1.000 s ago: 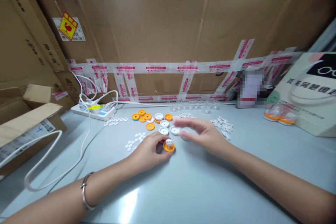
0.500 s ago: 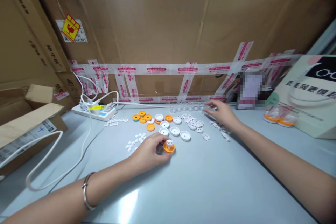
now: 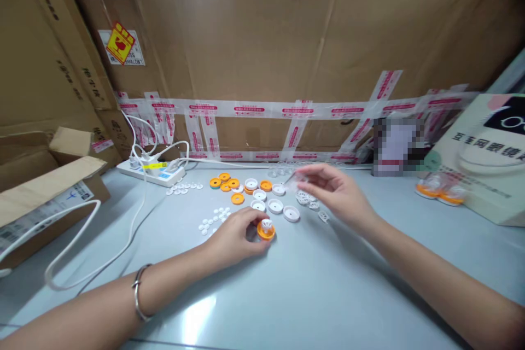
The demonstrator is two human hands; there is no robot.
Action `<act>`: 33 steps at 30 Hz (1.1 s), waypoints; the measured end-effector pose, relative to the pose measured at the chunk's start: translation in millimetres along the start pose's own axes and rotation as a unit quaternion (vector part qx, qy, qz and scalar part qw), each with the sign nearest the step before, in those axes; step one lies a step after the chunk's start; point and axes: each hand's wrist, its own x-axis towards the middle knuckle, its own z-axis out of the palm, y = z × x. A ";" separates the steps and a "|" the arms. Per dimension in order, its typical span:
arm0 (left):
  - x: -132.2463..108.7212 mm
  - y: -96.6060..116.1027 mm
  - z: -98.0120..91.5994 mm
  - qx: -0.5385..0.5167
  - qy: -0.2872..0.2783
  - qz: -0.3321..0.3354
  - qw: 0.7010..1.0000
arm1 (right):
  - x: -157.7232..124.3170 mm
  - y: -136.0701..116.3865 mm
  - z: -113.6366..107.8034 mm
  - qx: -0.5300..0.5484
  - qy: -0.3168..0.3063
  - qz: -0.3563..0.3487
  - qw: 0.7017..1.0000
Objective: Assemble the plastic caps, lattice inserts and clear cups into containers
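My left hand (image 3: 233, 234) is closed round the side of an orange round base (image 3: 266, 233) on the table, with a small white slotted piece (image 3: 267, 223) standing up in its middle. Between the thumb and fingers of my right hand (image 3: 336, 192) is a clear plastic cover (image 3: 293, 181), partly blurred, held above the table. Below it lie several white slotted pieces (image 3: 323, 216). White round cups (image 3: 291, 214) and orange rings (image 3: 237, 198) are spread beyond my left hand. A row of clear covers (image 3: 283, 167) stands at the back, partly behind my right hand.
Small white discs (image 3: 206, 221) lie left of my left hand. A power strip (image 3: 164, 174) with white cables and an open carton (image 3: 53, 197) stand at the left. At the right are two orange-based clear-topped pieces (image 3: 439, 194), a pale box (image 3: 484, 169) and a blurred-out upright object (image 3: 396, 147).
My right hand has come from the back row toward me and to the left, carrying a clear cover. My left hand keeps its hold on the orange base. The view has shifted slightly.
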 end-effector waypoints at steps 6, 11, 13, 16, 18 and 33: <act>0.7 -1.5 1.9 0.007 0.013 0.012 1.000 | -32.1 -16.6 34.7 0.000 -0.142 -0.071 0.987; 1.1 -3.2 2.1 -0.008 0.014 0.013 1.000 | -33.4 -7.5 38.1 -0.034 -0.153 -0.122 0.980; 1.1 -4.7 1.7 -0.006 0.016 0.008 1.000 | -33.5 -4.1 39.8 -0.036 -0.168 -0.129 0.977; 1.1 -6.5 1.2 0.006 0.022 0.000 1.000 | -34.5 0.6 42.1 -0.026 -0.180 -0.123 0.976; 1.1 -7.1 1.3 0.006 0.020 -0.002 1.000 | -35.1 3.1 43.2 -0.019 -0.177 -0.110 0.978; -1.7 29.4 -19.2 -0.366 0.023 -0.058 0.928 | -19.2 -44.0 29.0 0.096 -0.149 -0.004 0.984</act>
